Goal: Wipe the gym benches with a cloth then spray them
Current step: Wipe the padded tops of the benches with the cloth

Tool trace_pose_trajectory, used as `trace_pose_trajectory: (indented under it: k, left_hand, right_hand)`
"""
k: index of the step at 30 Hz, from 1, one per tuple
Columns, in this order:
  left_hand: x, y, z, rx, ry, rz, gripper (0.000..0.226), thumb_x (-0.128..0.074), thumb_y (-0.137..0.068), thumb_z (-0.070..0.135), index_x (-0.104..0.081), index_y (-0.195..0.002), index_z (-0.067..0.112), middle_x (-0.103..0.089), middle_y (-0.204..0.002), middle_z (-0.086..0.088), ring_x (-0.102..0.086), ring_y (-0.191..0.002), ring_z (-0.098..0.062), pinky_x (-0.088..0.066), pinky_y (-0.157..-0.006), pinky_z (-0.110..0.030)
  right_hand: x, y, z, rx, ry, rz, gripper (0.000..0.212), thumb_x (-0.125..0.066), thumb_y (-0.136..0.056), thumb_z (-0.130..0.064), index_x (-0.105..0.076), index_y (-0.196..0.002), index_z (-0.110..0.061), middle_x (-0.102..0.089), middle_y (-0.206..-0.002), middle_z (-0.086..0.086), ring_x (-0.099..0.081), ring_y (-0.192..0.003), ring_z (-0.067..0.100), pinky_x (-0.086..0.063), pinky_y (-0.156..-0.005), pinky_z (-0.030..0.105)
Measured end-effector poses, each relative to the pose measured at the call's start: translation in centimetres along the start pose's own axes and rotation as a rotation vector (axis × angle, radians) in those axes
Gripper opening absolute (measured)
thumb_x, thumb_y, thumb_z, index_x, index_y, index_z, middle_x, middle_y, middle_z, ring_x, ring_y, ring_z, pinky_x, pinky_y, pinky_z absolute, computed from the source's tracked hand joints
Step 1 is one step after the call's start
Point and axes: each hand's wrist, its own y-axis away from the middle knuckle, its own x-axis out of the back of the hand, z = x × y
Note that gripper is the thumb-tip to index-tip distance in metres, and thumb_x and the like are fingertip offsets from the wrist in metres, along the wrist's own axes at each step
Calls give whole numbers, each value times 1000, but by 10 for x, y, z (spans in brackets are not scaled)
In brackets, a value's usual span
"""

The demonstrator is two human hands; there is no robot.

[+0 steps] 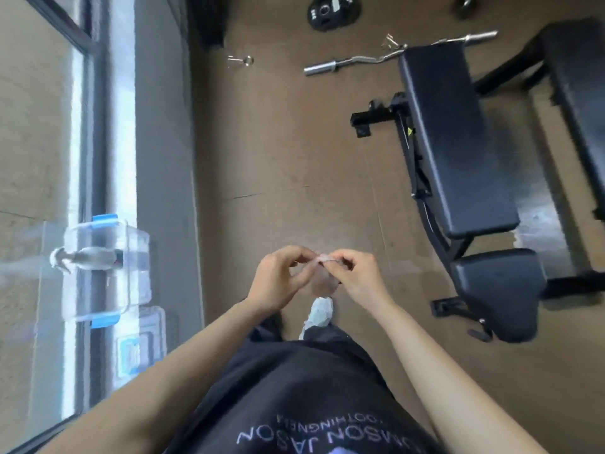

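My left hand [281, 280] and my right hand [357, 276] meet in front of my waist. Both pinch the top edge of a small, thin, see-through piece [322, 276] that hangs between them; it is too blurred to tell what it is. A black padded gym bench [458, 142] stands to my right, its separate seat pad [497, 290] nearest me. A second black bench [576, 77] lies beyond it at the far right. A white spray bottle [85, 258] lies on its side at a clear box on the left. I see no cloth.
The clear plastic box with blue clips [108, 267] sits on the window ledge at left, its lid [144, 342] beside it. On the brown floor ahead lie a curl bar [360, 59], a weight plate [334, 11] and bar clips [242, 60]. My white shoe [319, 314] shows below my hands.
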Motion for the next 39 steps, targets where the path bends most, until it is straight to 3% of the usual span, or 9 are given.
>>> trace_pose_trajectory:
  k: [5,10,15,21,26,30,34,37,39]
  left_hand:
    - [-22,-64,38,14,-57,-240,12,-66,-98,26,-66,-87,28,-74,-79,13,-72,-80,-7,-57,-83,-38]
    - [-57,-133,62,34,50,-384,14,-50,-93,24,-63,-91,19,-64,-66,6,-58,-60,-10,-50,-64,-34]
    - [-96,-212,93,-215,-93,-661,17,-54,-98,28,-68,-103,19,-69,-96,7,-66,-87,-11,-51,-80,-23]
    - [-155,-302,138,-438,-401,-1026,11,-68,-98,26,-76,-99,18,-70,-90,16,-61,-80,-1,-45,-77,-19]
    - [-245,-334,179,-449,-397,-1071,11,-71,-93,28,-77,-90,19,-73,-87,8,-65,-83,-14,-49,-81,-34]
    - [-328,-332,198,-408,-382,-1112,8,-74,-93,22,-72,-86,25,-71,-83,10,-63,-78,-8,-46,-77,-28]
    - [-407,-325,217,-435,-432,-1168,10,-71,-96,21,-73,-89,27,-66,-81,19,-60,-80,5,-41,-73,-16]
    - [-470,-322,227,-415,-440,-1156,19,-69,-94,14,-73,-84,29,-71,-86,15,-66,-88,-7,-48,-82,-25]
    - [-507,-317,228,-405,-427,-1143,13,-70,-94,14,-74,-87,25,-71,-83,15,-64,-78,-6,-49,-77,-29]
  right_hand:
    - [66,1,14,-83,-104,155,8,-76,-86,-11,-77,-89,-19,-73,-77,-3,-61,-70,6,-49,-68,22]
    - [118,-2,33,-184,-23,364,6,-75,-87,-9,-76,-90,-14,-66,-73,-10,-56,-63,-3,-44,-64,9]
    - [160,-9,57,-288,83,496,8,-77,-86,-14,-76,-92,-20,-71,-80,-14,-65,-75,-3,-47,-70,13]
    - [204,-9,80,-549,53,666,8,-64,-93,-12,-72,-93,-11,-64,-79,-6,-57,-72,4,-39,-66,18]
    - [238,-3,105,-753,-109,852,12,-59,-94,-13,-67,-90,-6,-67,-77,7,-65,-68,22,-53,-67,39]
    - [273,9,146,-818,-125,965,18,-61,-93,-15,-71,-83,-3,-65,-78,4,-55,-74,21,-36,-63,28]
    - [316,26,202,-852,-213,1073,14,-63,-96,-22,-73,-93,-13,-70,-90,-1,-62,-84,17,-42,-69,24]
    - [353,40,246,-836,-264,1157,10,-64,-94,-18,-71,-94,-12,-68,-89,-2,-62,-86,17,-44,-73,25]
    - [373,50,273,-814,-301,1222,7,-65,-92,-15,-71,-91,-12,-68,-88,-3,-62,-86,17,-42,-70,21]
